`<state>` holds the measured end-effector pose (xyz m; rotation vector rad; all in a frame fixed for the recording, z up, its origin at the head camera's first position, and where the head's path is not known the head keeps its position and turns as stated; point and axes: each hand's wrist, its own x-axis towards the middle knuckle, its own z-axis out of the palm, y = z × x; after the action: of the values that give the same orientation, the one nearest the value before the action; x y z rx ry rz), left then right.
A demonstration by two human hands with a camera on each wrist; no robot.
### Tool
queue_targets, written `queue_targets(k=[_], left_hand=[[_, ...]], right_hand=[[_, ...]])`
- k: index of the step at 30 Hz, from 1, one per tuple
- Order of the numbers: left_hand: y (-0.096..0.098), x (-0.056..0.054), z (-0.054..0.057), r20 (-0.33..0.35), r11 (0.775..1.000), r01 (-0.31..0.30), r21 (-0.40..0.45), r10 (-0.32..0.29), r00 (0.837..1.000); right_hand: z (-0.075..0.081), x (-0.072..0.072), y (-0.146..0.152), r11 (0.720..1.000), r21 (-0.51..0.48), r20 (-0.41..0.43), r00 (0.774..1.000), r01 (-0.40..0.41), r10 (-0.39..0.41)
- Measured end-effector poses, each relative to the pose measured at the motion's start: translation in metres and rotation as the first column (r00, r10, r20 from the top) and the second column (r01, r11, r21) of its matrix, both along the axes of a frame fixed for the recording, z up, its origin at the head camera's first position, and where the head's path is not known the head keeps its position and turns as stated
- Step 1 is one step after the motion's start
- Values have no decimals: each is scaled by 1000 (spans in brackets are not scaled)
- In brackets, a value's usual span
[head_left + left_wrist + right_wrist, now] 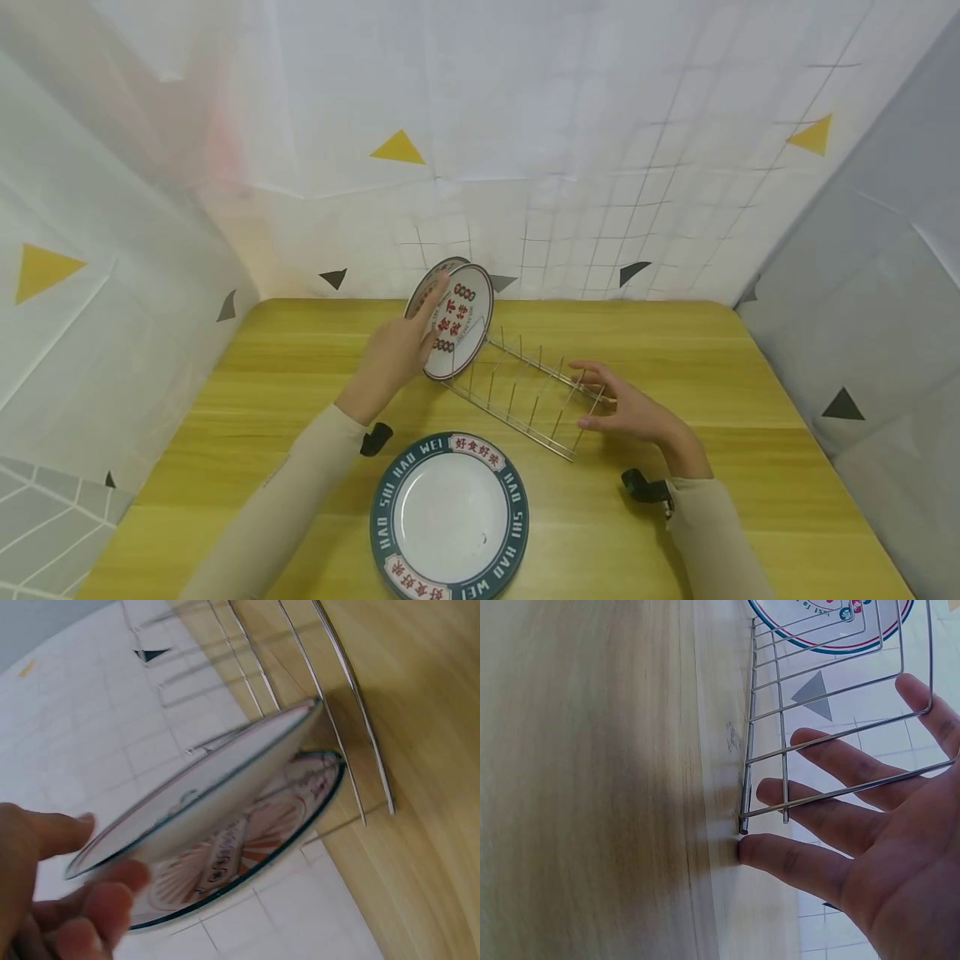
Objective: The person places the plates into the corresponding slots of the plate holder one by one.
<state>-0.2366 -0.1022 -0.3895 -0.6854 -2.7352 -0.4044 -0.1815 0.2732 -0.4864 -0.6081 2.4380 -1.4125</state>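
Between thumb and fingers, my left hand (393, 358) pinches the near edge of a small white plate (468, 312) with red characters. That plate (217, 787) stands tilted at the left end of a wire dish rack (525, 392). Just behind it leans a second patterned plate (232, 862), mostly covered in the head view. At the rack's right end, my right hand (630, 412) holds the last wire arches, fingers on the far side and thumb on the near side. In the right wrist view its fingers (825, 806) are spread behind the wires.
A large plate (450, 517) with a dark green lettered rim lies flat on the wooden table (600, 533), in front of the rack. White sheeting (487, 125) with triangles and grid lines encloses the back and sides.
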Motion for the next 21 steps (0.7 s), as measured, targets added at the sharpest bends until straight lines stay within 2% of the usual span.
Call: queue_targets(k=[6,9,12,15,18,21], left_hand=[[-13,27,4,-96,988,124,87,-115,989],[-20,39,3,-82,971,216,99,-209,975],[-28,50,-1,-1,944,310,110,-312,950],[-37,57,-9,100,931,352,102,-361,927],[-49,60,-19,204,938,332,101,-346,916],[-63,59,-33,327,952,286,109,-306,894]], right_hand=[[0,0,0,1000,4,-15,1000,-2,2],[0,0,0,1000,6,-23,1000,4,-4],[1,0,0,1000,6,-23,1000,1,-1],[1,0,-1,1000,1,-20,1000,1,-1],[0,0,-1,1000,2,-21,1000,0,0],[-1,0,0,1000,5,-21,1000,-1,1]])
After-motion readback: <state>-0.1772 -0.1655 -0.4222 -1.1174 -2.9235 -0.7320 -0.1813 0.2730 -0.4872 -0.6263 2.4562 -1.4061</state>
